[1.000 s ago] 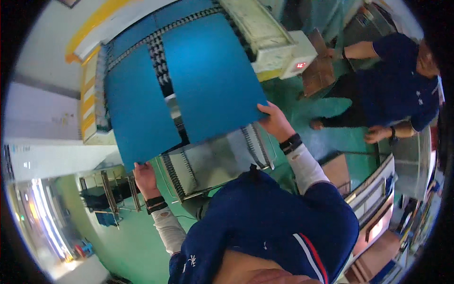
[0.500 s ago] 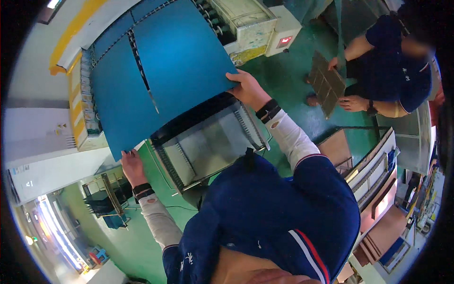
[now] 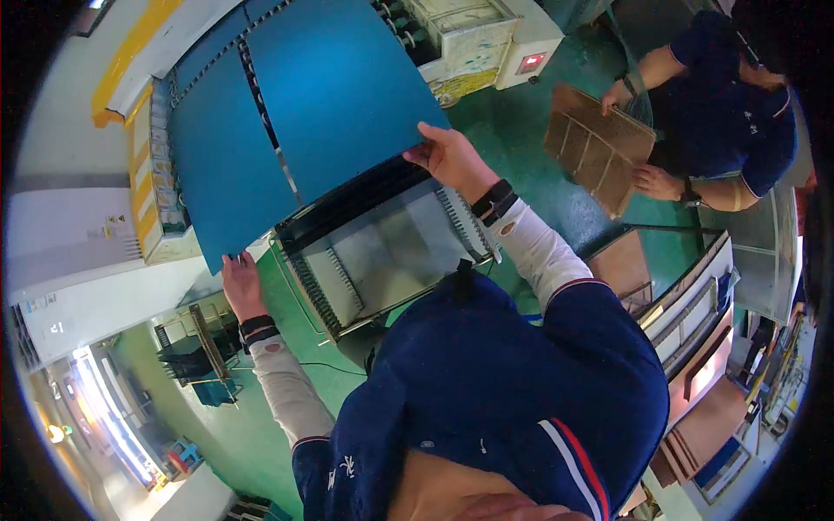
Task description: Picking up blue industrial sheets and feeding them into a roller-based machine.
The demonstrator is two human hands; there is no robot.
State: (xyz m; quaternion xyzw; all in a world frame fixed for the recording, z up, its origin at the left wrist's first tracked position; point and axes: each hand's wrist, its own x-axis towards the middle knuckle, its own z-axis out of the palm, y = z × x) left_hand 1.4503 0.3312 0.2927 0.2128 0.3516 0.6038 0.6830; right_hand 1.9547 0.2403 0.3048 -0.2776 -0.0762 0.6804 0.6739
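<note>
Two flat blue panels lie side by side on the roller conveyor, with a narrow gap between them. My left hand pinches the near corner of the left blue panel, fingertips at its edge. At the near right corner of the right blue panel, my right hand is closed on the edge, thumb above and fingers partly hidden below. Just under the near edges stands a slotted rack with toothed sides and greyish sheets in it.
A co-worker at the right holds a brown panel. A machine housing with a red display stands beside the conveyor. Brown boards lean at the lower right; a small rack is on the green floor at left.
Both blue panels have slid a little away from me onto the conveyor, my hands following. The gap now reaches their near edge. The co-worker's brown panel has turned to show more of its face.
</note>
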